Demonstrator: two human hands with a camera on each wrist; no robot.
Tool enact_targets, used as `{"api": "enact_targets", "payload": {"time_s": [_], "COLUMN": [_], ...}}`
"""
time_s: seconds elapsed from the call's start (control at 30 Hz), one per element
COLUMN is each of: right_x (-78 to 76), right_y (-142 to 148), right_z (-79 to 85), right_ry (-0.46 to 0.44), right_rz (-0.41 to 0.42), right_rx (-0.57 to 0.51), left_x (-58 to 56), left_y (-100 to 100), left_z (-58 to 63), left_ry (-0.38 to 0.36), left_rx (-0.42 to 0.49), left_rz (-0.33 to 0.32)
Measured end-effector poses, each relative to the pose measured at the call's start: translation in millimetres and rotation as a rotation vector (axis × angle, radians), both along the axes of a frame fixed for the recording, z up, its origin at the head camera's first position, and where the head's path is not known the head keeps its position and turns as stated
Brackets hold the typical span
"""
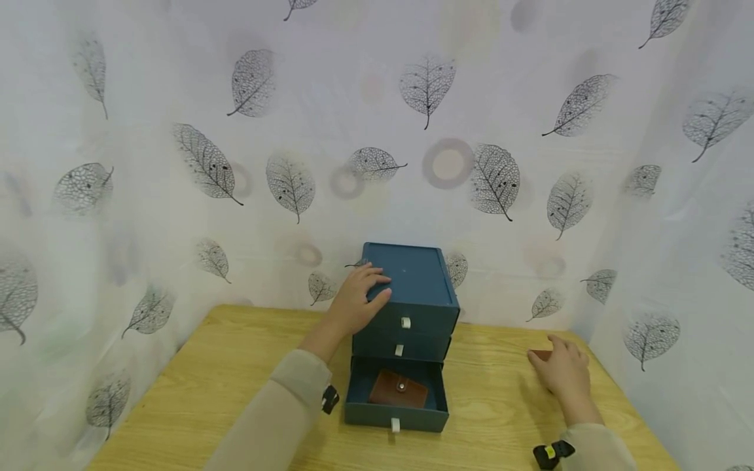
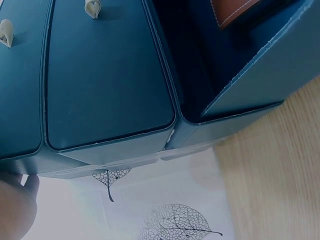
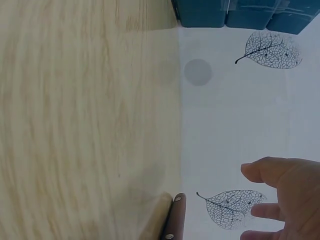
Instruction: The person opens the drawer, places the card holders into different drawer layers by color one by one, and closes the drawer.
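Observation:
A dark blue cabinet (image 1: 412, 271) of three stacked drawers stands on the table. My left hand (image 1: 356, 301) rests on its upper left edge, fingers extended over the top; the left wrist view catches only part of this hand (image 2: 15, 207). The bottom drawer (image 1: 389, 418) is pulled out, and a brown leather wallet (image 1: 389, 390) with a metal snap lies in it. Over at the right, my right hand (image 1: 564, 373) is spread beside a brown leather item (image 1: 542, 354), mostly hidden by it. In the right wrist view that item (image 3: 176, 217) shows edge-on with metal studs, apart from the fingers.
The two upper drawers are closed, each with a small pale pull tab (image 1: 406, 322). Wood-grained tabletop (image 1: 247, 366) extends on both sides of the cabinet. A white leaf-print curtain (image 1: 353, 78) hangs behind and along the sides.

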State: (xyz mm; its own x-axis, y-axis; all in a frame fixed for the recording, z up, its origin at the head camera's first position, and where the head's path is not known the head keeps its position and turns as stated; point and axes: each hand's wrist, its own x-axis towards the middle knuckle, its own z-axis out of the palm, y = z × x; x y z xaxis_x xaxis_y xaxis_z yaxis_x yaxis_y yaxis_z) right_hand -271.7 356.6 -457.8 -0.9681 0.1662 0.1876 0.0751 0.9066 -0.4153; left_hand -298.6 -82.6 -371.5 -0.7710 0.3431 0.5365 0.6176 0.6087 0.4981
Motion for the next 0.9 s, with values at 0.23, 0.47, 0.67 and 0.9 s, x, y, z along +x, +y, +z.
{"api": "enact_targets", "payload": {"time_s": [0.23, 0.47, 0.67, 0.9], "right_x": [-3.6, -7.6, -9.0, -11.6], "right_y": [9, 21, 29, 31], "right_z": [-3.4, -7.1, -10.7, -15.6], "right_ry": [-0.109, -0.221, -0.302, -0.338], "right_rz": [-0.002, -0.015, -0.023, -0.012], "right_rx": [-0.007, -0.029, -0.066, -0.093], "left_x": [-0.5, 1.2, 0.9, 0.3], "left_y": [0, -1, 0, 0], "left_z": [-0.5, 0.1, -0.4, -0.5], "left_ry": [0.007, -0.005, -0.001, 0.003], "left_rx": [-0.001, 0.006, 0.003, -0.003], "left_rz": [-0.002, -0.01, -0.006, 0.0]}}
